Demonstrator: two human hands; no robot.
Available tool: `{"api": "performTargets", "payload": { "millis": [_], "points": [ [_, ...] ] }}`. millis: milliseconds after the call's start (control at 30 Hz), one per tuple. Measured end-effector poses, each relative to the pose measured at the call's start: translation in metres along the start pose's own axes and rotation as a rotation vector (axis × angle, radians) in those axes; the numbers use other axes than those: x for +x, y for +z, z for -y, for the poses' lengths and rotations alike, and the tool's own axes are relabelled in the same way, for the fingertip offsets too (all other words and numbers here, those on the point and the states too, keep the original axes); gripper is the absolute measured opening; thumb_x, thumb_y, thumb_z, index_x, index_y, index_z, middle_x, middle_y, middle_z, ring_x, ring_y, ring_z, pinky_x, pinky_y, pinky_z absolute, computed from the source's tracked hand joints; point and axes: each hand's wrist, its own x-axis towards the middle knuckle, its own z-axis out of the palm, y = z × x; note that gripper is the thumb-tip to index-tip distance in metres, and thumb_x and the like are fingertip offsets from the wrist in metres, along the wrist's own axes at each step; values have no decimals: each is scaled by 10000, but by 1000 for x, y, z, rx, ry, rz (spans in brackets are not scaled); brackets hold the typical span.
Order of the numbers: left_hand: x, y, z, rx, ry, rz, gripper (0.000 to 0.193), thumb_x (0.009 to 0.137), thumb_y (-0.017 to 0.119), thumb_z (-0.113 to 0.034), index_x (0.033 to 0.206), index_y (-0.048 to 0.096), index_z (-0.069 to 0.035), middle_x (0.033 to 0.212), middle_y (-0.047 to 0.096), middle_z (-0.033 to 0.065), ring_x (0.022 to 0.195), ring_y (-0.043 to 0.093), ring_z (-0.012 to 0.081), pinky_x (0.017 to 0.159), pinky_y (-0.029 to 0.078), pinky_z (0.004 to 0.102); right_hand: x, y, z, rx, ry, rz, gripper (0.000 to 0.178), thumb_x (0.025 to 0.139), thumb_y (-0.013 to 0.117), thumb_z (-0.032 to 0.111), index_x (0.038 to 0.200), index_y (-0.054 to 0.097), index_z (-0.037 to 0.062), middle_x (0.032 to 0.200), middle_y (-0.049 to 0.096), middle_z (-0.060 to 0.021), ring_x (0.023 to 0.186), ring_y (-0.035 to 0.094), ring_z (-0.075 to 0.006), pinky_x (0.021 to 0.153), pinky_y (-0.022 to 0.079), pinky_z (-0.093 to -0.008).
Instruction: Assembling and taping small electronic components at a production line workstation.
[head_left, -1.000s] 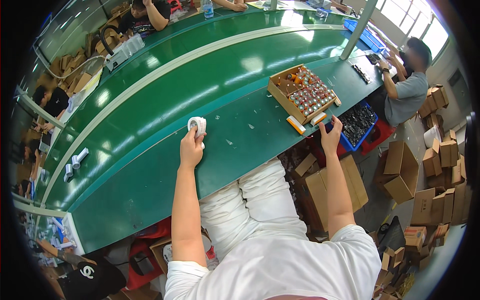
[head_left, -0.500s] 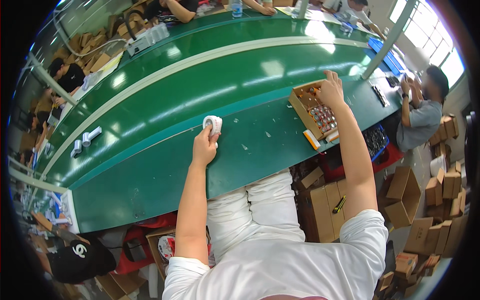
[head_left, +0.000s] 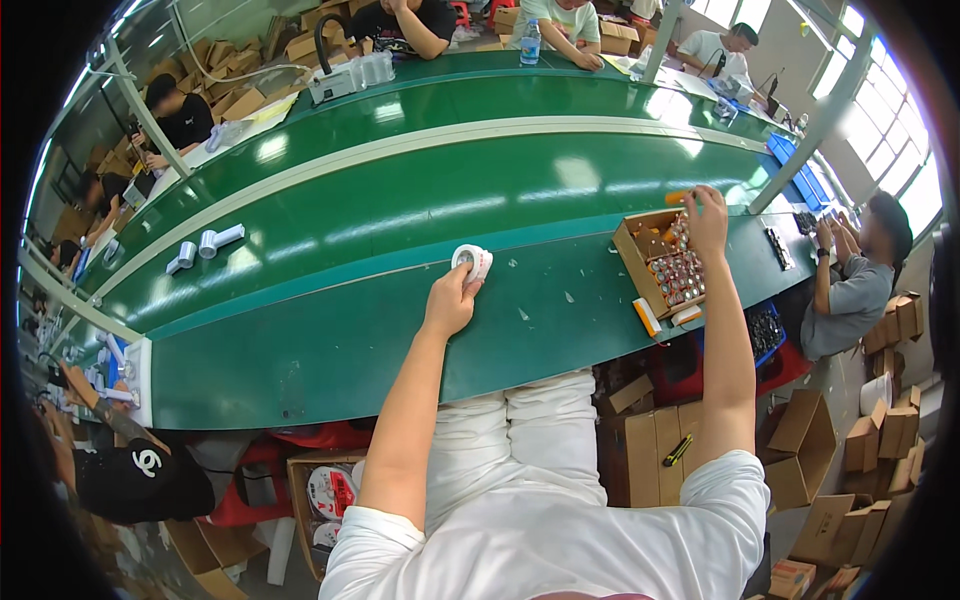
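Note:
My left hand (head_left: pixel 450 303) is closed around a white, round-ended plastic housing (head_left: pixel 484 264) with a hollow grey inside, held just over the green worktable. On the right, my right hand (head_left: pixel 710 222) pinches an orange cylindrical battery (head_left: pixel 677 198) above the far edge of an open cardboard box (head_left: pixel 633 268). Inside that box stand rows of batteries (head_left: pixel 680 280) with silver ends showing, and some orange ones lie loose behind them. Two orange-and-white batteries, one of them the left one (head_left: pixel 647 317), rest against the box's near side.
Grey-white tubular housings (head_left: pixel 222 240) lie on the green conveyor (head_left: pixel 400 190) at left. A blue crate of black parts (head_left: pixel 766 332) sits right of my right forearm. Black parts (head_left: pixel 778 248) lie farther right. A yellow-black cutter (head_left: pixel 678 450) rests on a carton below. Co-workers sit around.
My right hand has come up from inside the box with an orange battery. My left hand still holds the white housing. The whole view has shifted a little.

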Motion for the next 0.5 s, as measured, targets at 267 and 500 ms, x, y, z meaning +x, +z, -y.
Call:
{"api": "performTargets", "payload": {
  "millis": [267, 500],
  "points": [
    [-5, -7, 6, -297, -79, -137, 283, 893, 603, -95, 1131, 563, 52, 937, 682, 178, 832, 690, 229, 709, 535, 339, -20, -18, 151, 1343, 427, 393, 316, 1003, 478, 232, 1215, 549, 8, 1063, 652, -113, 926, 618, -160, 850, 501, -295],
    [-1, -8, -10, -1003, -314, -40, 369, 979, 513, -292, 1238, 472, -33, 1013, 583, 79, 743, 631, 177, 649, 538, 280, -82, 57, 273, 1552, 235, 655, 325, 1003, 463, 252, 1208, 519, 6, 1097, 648, -144, 958, 617, -184, 897, 479, -314]
  ]
}}
